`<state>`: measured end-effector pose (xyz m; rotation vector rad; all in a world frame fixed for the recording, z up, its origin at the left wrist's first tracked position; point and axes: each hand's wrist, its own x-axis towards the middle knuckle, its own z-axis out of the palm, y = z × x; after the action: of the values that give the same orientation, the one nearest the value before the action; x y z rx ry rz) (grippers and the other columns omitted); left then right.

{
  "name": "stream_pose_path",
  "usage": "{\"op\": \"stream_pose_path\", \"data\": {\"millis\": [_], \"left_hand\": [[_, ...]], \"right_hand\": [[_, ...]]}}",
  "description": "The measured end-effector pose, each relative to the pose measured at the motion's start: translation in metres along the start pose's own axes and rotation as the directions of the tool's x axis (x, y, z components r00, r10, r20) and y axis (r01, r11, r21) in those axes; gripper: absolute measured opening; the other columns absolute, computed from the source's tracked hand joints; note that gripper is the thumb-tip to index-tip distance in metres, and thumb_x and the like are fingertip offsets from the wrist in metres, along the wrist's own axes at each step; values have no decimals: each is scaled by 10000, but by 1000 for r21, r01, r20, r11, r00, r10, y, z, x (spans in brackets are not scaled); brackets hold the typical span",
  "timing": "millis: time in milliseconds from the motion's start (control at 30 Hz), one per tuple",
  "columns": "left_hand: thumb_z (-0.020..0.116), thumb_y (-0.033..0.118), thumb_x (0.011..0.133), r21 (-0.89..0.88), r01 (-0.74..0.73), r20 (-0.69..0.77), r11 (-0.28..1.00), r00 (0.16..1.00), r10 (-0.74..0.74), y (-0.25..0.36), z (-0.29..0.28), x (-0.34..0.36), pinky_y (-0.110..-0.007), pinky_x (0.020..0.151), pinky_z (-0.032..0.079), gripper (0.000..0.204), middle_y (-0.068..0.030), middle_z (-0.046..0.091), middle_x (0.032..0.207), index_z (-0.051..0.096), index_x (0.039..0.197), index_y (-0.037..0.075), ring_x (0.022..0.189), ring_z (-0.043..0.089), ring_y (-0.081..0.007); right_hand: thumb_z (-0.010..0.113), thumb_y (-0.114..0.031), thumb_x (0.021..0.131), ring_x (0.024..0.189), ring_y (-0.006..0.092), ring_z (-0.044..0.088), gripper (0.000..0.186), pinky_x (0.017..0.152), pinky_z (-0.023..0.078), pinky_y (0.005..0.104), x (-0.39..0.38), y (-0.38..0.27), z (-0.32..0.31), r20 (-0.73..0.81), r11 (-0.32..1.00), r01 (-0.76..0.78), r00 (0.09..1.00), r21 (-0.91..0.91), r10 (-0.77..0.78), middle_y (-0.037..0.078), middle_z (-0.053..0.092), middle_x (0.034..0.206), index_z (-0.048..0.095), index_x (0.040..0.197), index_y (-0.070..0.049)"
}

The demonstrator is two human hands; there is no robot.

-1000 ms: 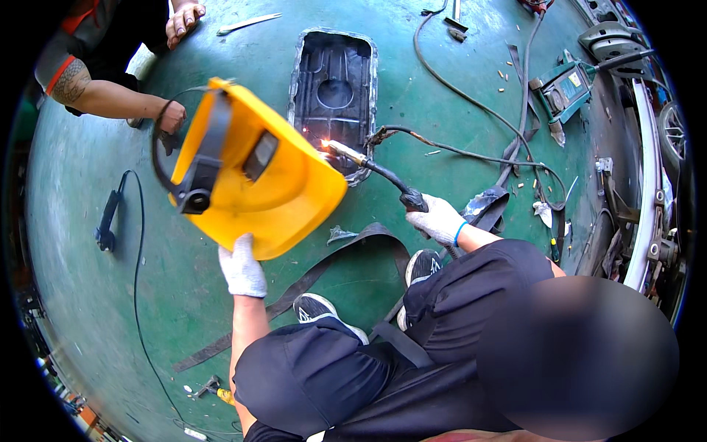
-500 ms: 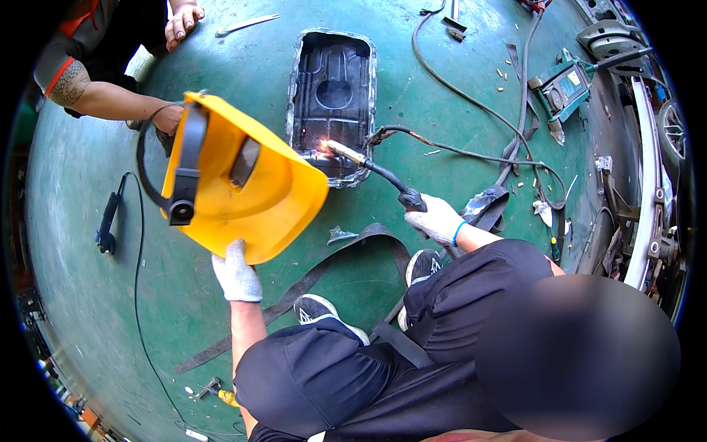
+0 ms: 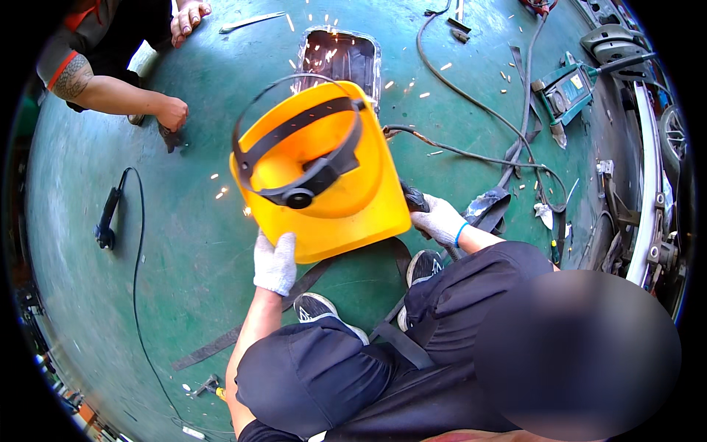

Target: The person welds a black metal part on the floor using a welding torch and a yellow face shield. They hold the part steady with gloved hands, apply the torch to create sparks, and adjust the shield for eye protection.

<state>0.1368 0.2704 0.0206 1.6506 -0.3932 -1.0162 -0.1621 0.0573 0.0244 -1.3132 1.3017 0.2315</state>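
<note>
My left hand [image 3: 274, 262], in a white glove, grips the lower edge of a yellow welding shield [image 3: 331, 225], whose inner side and black headband face up. In a matching glove, my right hand [image 3: 438, 219] is closed on a black torch handle [image 3: 414, 197]; the torch's tip is hidden behind the shield. Beyond them a dark rectangular metal pan [image 3: 353, 57] lies on the green floor, its lower part covered by the shield. Bright sparks [image 3: 445, 66] fly around the pan and shield.
A co-worker's arm [image 3: 110, 94] and hands are at upper left. A corded black power tool [image 3: 107, 217] lies left. Cables [image 3: 486, 158], straps and a green tool [image 3: 567, 88] lie right, beside a white car part [image 3: 648, 184]. My legs [image 3: 317, 376] fill the bottom.
The shield and my left hand have moved right, covering the torch tip and the pan's lower part. The small glow has given way to widely scattered sparks. The co-worker's lower hand is now uncovered.
</note>
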Motion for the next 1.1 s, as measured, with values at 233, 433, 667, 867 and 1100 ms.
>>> {"op": "stream_pose_path", "data": {"millis": [233, 433, 667, 867, 1100], "left_hand": [[628, 62, 944, -248, -90, -342, 964, 940, 0, 5, -43, 7, -377, 960, 552, 454, -119, 671, 1266, 547, 1386, -3, 1125, 672, -253], [620, 57, 945, -365, -103, -447, 925, 891, -77, 15, -54, 3, -392, 971, 558, 490, -109, 660, 1287, 524, 1424, 33, 1142, 672, -257], [636, 58, 967, -185, -80, -305, 979, 952, 20, 4, -47, 5, -376, 982, 535, 454, -141, 663, 1296, 538, 1400, -36, 1137, 653, -243], [612, 31, 981, -14, 3, -65, 1000, 998, -4, 3, -13, 6, -359, 1019, 522, 464, -134, 677, 1308, 511, 1430, -27, 1163, 661, -232], [602, 28, 981, -149, 10, 36, 989, 999, -5, -2, 0, 8, -363, 1029, 521, 487, -140, 667, 1324, 487, 1452, -21, 1184, 659, -243]], "right_hand": [[707, -257, 922, 621, 118, 590, 241, 584, 504, 310, -1, 5, -3, 0, 1000, 22, 1000, -16, -22, 16, 615, 773, 637, 1059, -72], [704, -248, 925, 624, 125, 591, 239, 582, 502, 315, -2, 7, -4, 7, 998, 57, 998, -8, -57, 25, 620, 804, 631, 1067, -69], [699, -244, 925, 615, 131, 593, 255, 575, 499, 320, -2, 6, -5, 11, 999, 41, 999, -30, -41, 29, 621, 782, 636, 1091, -62], [696, -251, 936, 606, 136, 598, 276, 564, 491, 312, 1, 8, -3, 6, 1000, 30, 1000, -9, -30, 37, 631, 767, 643, 1115, -48], [706, -253, 942, 610, 100, 553, 267, 571, 483, 288, -8, -6, 0, 23, 995, 4, 1000, 104, -6, -2, 595, 763, 658, 1134, -74]]}}
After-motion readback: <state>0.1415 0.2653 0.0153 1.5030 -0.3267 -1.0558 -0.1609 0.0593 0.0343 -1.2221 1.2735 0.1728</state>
